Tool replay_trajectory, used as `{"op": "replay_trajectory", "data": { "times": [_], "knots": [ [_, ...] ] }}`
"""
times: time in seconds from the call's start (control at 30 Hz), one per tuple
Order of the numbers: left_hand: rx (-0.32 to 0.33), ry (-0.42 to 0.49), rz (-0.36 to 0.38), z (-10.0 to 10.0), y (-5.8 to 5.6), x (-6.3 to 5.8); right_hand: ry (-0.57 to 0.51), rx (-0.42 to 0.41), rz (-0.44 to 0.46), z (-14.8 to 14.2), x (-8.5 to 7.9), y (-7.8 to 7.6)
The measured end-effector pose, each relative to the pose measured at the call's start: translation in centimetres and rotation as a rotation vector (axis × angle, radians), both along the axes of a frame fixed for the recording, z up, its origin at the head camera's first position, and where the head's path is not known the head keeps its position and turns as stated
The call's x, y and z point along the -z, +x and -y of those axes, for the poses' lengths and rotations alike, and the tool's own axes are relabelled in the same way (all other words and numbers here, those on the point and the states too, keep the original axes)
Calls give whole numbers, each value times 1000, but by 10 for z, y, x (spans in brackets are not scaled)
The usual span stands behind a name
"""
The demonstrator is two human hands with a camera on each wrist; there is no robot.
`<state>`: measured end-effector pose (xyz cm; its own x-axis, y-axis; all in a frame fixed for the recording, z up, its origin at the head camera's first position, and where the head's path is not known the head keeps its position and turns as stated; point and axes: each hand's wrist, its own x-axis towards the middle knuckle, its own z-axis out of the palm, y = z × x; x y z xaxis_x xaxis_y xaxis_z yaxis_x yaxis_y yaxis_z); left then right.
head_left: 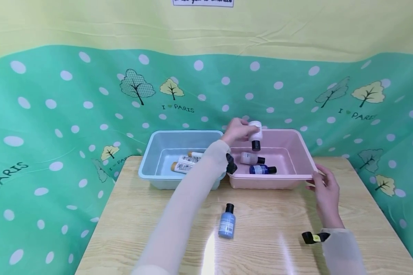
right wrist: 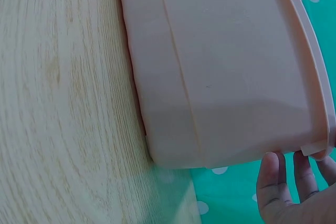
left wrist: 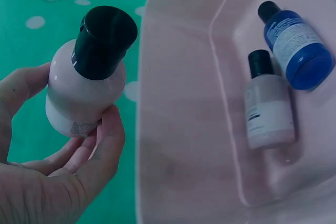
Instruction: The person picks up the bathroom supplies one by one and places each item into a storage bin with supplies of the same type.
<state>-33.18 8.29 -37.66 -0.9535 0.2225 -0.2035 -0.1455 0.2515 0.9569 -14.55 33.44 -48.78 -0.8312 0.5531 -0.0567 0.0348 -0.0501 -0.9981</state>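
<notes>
My left hand (head_left: 239,131) holds a pale bottle (left wrist: 79,98) by its body, black cap pointing down, over the back left part of the pink basin (head_left: 265,183). Thumb and fingers wrap its sides in the left wrist view. Inside that basin lie a pale lilac bottle (left wrist: 270,111) and a dark blue bottle (head_left: 258,169), both black-capped. At the basin's front right corner, my right hand (head_left: 327,194) grips the rim, with fingers under the edge (right wrist: 315,150). A light blue bottle (head_left: 226,224) with a black cap lies on the table in front of the basins.
A light blue basin (head_left: 161,178) stands left of the pink one, holding several white tubes (head_left: 184,167) with orange-tan caps. My left sleeve (head_left: 189,202) crosses in front of it and hides part of it. Behind the wooden table (head_left: 124,229) hangs a green patterned cloth (head_left: 99,95).
</notes>
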Motion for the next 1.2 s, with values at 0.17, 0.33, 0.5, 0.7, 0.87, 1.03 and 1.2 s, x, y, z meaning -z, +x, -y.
{"op": "replay_trajectory", "data": {
  "times": [0.17, 0.33, 0.5, 0.7, 0.87, 1.03, 1.2],
  "knots": [
    [1, -34, 50, -2, -3, 17, 16, 8, 9, -1, 0, -1],
    [-42, -26, 148, 2, -7, 28, 36, -8, 14, -1, 0, -2],
    [-33, -38, 134, 3, -10, 32, 47, -11, 21, -2, 2, -2],
    [-30, -111, 57, 2, -11, 25, 38, -8, 18, -2, 1, 1],
    [21, -24, 13, 7, 2, 9, 26, -1, 6, 0, 0, 1],
    [110, 45, -71, 24, 28, -6, -2, 8, -21, 1, 0, 0],
    [145, 98, -99, 48, 58, -9, -8, 2, -11, 0, 1, 0]
  ]
}}
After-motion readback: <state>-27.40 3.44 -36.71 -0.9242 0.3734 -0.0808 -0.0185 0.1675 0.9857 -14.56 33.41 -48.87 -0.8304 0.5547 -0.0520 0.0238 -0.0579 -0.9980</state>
